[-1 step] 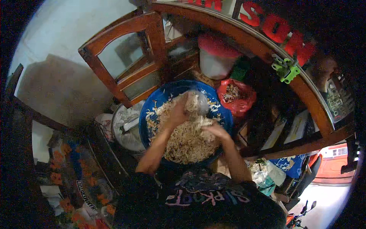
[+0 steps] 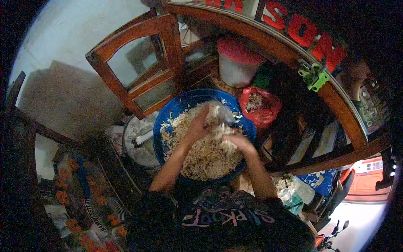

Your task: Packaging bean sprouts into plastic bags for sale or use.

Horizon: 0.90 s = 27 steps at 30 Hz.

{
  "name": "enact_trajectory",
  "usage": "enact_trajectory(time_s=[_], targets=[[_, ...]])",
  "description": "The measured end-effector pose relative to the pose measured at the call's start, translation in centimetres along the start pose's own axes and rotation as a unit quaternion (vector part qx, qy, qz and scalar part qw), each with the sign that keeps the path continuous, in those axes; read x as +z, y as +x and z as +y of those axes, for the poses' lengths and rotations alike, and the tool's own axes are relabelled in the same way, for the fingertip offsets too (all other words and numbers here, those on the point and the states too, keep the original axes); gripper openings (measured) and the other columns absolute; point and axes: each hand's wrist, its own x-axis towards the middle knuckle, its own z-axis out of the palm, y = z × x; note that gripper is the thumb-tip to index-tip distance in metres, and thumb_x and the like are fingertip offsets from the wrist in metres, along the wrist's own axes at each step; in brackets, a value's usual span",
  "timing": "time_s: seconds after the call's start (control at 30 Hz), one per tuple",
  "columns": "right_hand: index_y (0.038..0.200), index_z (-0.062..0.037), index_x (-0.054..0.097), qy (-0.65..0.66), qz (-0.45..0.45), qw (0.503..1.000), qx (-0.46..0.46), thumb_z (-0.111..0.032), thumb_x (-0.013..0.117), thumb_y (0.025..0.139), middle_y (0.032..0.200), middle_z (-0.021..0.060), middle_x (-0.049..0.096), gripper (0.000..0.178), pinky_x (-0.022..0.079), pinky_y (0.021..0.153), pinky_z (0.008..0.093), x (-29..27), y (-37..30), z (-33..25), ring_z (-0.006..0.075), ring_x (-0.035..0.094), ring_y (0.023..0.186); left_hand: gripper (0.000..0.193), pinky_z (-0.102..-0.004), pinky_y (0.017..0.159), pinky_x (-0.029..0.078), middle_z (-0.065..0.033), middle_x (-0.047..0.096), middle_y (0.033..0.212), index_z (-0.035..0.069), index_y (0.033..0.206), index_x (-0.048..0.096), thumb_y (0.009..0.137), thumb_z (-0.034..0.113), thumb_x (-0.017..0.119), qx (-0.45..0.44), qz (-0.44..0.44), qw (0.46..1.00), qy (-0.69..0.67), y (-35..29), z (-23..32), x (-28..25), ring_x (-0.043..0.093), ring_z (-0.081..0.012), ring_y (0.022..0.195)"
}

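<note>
A wide blue basin (image 2: 157,140) holds a heap of pale-brown shredded food (image 2: 205,161). Over its far half, my left hand (image 2: 199,126) curls against a translucent rounded thing (image 2: 226,113), perhaps plastic, with whitish shreds next to it. Blur hides its exact shape and part of my left fingers. Just right of that, my right hand (image 2: 240,141) has its fingers bent around a clump of the shredded food. Both hands are close together, above the heap.
Left of the basin stands a round pot (image 2: 130,147) of white stuff with a flat-handled tool. Beyond are a white bucket (image 2: 237,69) with a red lid and a red plastic bag (image 2: 268,111) of food. A wooden glazed door (image 2: 130,90) stands ajar; a green clip (image 2: 315,77) hangs on the frame.
My right hand has shifted slightly, its fingers drawn in more around the food. The translucent thing near my left hand has turned a little. The rest looks the same.
</note>
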Motion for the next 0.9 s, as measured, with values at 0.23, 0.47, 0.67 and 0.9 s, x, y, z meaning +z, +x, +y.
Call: enact_trajectory(time_s=[0.23, 0.47, 0.67, 0.9], targets=[[0.138, -0.0113, 0.039, -0.331, 0.112, 0.914, -0.206, -0.041, 0.068, 0.078, 0.124, 0.0197, 0.054, 0.073, 0.038, 0.098, 0.0493, 5.6, 5.3, -2.2, 0.0309, 0.05, 0.117, 0.087, -0.041, 0.1, 0.039, -0.0212, 0.031, 0.146, 0.006, 0.146, 0.019, 0.069, -0.001, 0.058, 0.005, -0.072, 0.997, 0.011, -1.7, 1.7, 1.3, 0.044, -0.0383, 0.124], [0.132, -0.0115, 0.047, -0.565, -0.061, 0.796, -0.208, -0.033, 0.068, 0.077, 0.135, 0.0167, 0.047, 0.063, 0.034, 0.106, 0.0387, 7.9, 8.7, -9.9, 0.0316, 0.042, 0.127, 0.076, -0.0376, 0.104, 0.037, -0.0243, 0.046, 0.133, -0.001, 0.136, 0.038, 0.068, 0.011, 0.069, -0.143, 0.063, 0.988, -0.001, 0.9, -3.6, -3.4, 0.045, -0.0351, 0.125], [0.126, -0.0063, 0.051, -0.629, 0.021, 0.64, -0.44, -0.019, 0.064, 0.074, 0.126, 0.0185, 0.053, 0.055, 0.041, 0.097, 0.0451, 4.0, 18.4, -3.0, 0.0376, 0.051, 0.114, 0.074, -0.0384, 0.097, 0.044, -0.0214, 0.047, 0.134, 0.0, 0.137, 0.039, 0.071, 0.016, 0.068, -0.103, 0.042, 0.989, 0.102, 1.5, -4.6, -4.5, 0.055, -0.0357, 0.113], [0.119, -0.0092, 0.058, -0.844, -0.148, 0.497, -0.135, -0.016, 0.058, 0.078, 0.128, 0.0119, 0.052, 0.042, 0.029, 0.107, 0.0475, 10.2, 8.7, -10.3, 0.0327, 0.042, 0.124, 0.068, -0.047, 0.086, 0.048, -0.0294, 0.053, 0.121, 0.002, 0.141, 0.032, 0.079, 0.018, 0.054, -0.204, -0.036, 0.955, 0.211, -1.5, -6.3, -5.9, 0.059, -0.0441, 0.098]])
